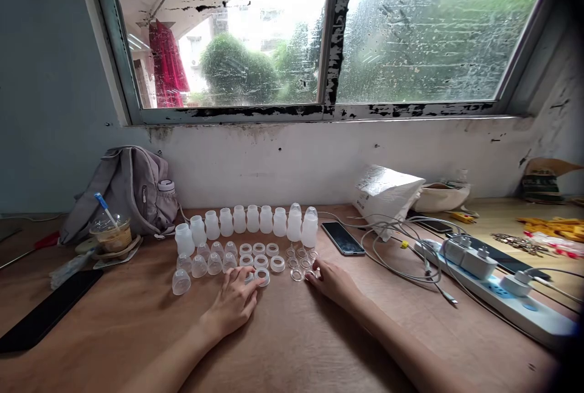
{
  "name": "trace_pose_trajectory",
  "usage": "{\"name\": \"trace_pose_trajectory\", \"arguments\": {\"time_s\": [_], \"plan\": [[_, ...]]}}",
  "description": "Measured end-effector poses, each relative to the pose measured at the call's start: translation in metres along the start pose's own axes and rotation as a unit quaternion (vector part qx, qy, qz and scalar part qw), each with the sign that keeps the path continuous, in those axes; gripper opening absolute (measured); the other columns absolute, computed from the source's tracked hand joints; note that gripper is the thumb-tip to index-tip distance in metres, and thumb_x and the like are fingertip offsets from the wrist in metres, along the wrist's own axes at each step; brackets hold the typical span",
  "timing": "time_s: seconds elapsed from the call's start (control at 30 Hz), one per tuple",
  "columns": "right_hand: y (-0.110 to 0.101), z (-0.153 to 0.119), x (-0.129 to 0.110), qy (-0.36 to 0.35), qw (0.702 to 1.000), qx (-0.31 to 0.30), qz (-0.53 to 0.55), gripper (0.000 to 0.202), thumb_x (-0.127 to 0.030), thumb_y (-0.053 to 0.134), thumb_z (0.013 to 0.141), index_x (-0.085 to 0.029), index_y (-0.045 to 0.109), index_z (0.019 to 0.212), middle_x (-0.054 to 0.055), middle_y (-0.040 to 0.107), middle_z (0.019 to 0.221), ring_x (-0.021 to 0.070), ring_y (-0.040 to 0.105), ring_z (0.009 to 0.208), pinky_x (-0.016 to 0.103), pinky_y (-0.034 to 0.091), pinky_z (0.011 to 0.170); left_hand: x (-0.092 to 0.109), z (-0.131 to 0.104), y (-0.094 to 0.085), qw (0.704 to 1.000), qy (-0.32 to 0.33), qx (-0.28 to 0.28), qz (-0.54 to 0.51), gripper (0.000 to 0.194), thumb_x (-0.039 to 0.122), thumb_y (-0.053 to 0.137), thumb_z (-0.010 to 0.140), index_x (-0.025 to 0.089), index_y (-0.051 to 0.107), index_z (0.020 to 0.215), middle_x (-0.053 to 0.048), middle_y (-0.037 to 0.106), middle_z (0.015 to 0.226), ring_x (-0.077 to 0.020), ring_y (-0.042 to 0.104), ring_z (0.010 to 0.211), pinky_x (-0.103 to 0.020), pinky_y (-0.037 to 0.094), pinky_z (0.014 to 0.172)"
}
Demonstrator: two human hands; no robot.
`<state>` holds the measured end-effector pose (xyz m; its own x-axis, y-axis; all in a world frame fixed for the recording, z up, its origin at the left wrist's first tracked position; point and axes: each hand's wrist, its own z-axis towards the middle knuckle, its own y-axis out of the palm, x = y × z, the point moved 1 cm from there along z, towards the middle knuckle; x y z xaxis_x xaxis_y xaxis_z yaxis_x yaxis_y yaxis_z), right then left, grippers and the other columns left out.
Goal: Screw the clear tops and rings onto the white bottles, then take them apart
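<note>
My left hand [235,299] rests on the table with its fingers apart, its fingertips at the nearest white rings [261,277]. Beside the small clear rings [297,274], my right hand [327,280] touches the group's right edge; what its fingers hold, if anything, is too small to tell. Behind stands a curved row of frosted bottles [239,219]. Two at its right end, one of them here [309,227], have clear domed caps on. Several clear domed caps [181,282] stand in front of the row's left part.
A phone [343,238] lies right of the bottles, beside tangled cables [387,259] and a power strip [538,314]. At left are a drink cup [112,235], a backpack [132,192] and a black flat object [50,311]. A white package [387,192] leans near the wall.
</note>
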<state>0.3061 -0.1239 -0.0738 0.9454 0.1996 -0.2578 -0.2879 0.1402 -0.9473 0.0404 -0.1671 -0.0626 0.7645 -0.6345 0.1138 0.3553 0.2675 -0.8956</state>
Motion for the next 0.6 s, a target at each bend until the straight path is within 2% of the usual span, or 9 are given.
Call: {"name": "trace_pose_trajectory", "arguments": {"time_s": [0.13, 0.23, 0.33, 0.47, 0.6], "plan": [[-0.001, -0.002, -0.001, -0.007, 1.000, 0.029, 0.007, 0.024, -0.043, 0.045, 0.078, -0.021, 0.052, 0.086, 0.004, 0.062, 0.086, 0.0184, 0.059, 0.068, 0.026, 0.037, 0.056, 0.000, -0.001, 0.001, 1.000, -0.005, -0.008, -0.007, 0.039, 0.016, 0.041, 0.079, 0.027, 0.046, 0.116, -0.006, 0.045, 0.116, -0.0225, 0.038, 0.110, -0.044, 0.030, 0.094], [-0.003, -0.003, -0.002, -0.040, 0.994, 0.106, 0.005, 0.025, -0.043, 0.040, 0.081, -0.022, 0.051, 0.089, 0.004, 0.060, 0.089, 0.0173, 0.058, 0.067, 0.026, 0.038, 0.054, 0.000, -0.003, 0.002, 1.000, -0.004, -0.012, -0.008, 0.041, 0.016, 0.041, 0.079, 0.027, 0.044, 0.119, -0.006, 0.042, 0.121, -0.0229, 0.035, 0.115, -0.045, 0.027, 0.097], [-0.013, 0.004, -0.006, -0.091, 0.979, 0.185, -0.006, 0.022, -0.036, 0.037, 0.085, -0.020, 0.051, 0.091, 0.006, 0.058, 0.091, 0.0183, 0.057, 0.076, 0.026, 0.040, 0.059, -0.001, -0.004, 0.003, 1.000, -0.003, -0.013, -0.001, 0.042, 0.016, 0.040, 0.079, 0.028, 0.043, 0.119, -0.005, 0.040, 0.124, -0.0233, 0.034, 0.117, -0.047, 0.025, 0.099], [-0.039, 0.031, -0.015, -0.136, 0.955, 0.256, -0.055, 0.021, -0.030, 0.039, 0.084, -0.018, 0.052, 0.096, 0.009, 0.056, 0.093, 0.0217, 0.051, 0.087, 0.030, 0.040, 0.073, -0.002, -0.004, 0.004, 1.000, -0.001, -0.012, 0.006, 0.044, 0.015, 0.039, 0.079, 0.028, 0.041, 0.121, -0.005, 0.038, 0.126, -0.0239, 0.033, 0.117, -0.049, 0.025, 0.099], [-0.060, 0.073, -0.024, -0.105, 0.948, 0.280, -0.111, 0.027, -0.028, 0.043, 0.081, -0.016, 0.051, 0.104, 0.011, 0.054, 0.101, 0.0251, 0.046, 0.095, 0.036, 0.035, 0.081, -0.001, -0.005, 0.002, 1.000, 0.001, -0.001, 0.008, 0.043, 0.016, 0.040, 0.079, 0.026, 0.041, 0.121, -0.006, 0.039, 0.126, -0.0244, 0.033, 0.117, -0.049, 0.025, 0.098]]}}
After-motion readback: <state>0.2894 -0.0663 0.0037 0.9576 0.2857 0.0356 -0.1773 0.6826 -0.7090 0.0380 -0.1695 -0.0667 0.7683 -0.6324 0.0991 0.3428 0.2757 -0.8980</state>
